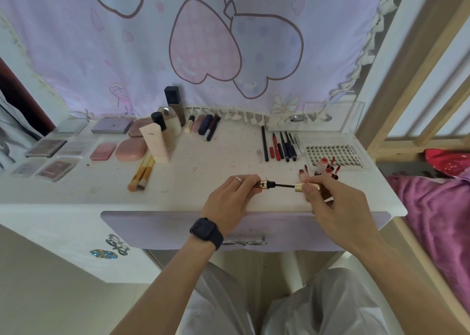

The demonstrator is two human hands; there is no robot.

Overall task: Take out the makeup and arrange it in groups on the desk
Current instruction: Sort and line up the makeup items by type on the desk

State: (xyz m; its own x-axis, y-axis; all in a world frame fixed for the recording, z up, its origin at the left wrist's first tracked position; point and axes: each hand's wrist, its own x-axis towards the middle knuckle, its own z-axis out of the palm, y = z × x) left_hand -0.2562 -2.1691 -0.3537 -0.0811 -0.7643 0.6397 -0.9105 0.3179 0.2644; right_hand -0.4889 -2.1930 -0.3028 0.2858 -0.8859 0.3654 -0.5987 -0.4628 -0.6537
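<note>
We note the left hand (230, 197) pinching the mascara tube (264, 183) just above the desk's (203, 156) front edge. The right hand (330, 202) pinches the gold cap (301, 187), with the wand (283, 185) bare between them. Palettes (45, 147) lie far left, bottles (171, 123) stand at the back, and pencils (264, 144) and a lash tray (330, 154) lie on the right.

White desk (216, 161): palettes (45, 147) left; bottles (171, 121), brushes (143, 173) centre; pencils (279, 146), lash tray (338, 154) right.

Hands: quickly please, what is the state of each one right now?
Left hand: holding the mascara tube.
Right hand: holding the mascara cap.
</note>
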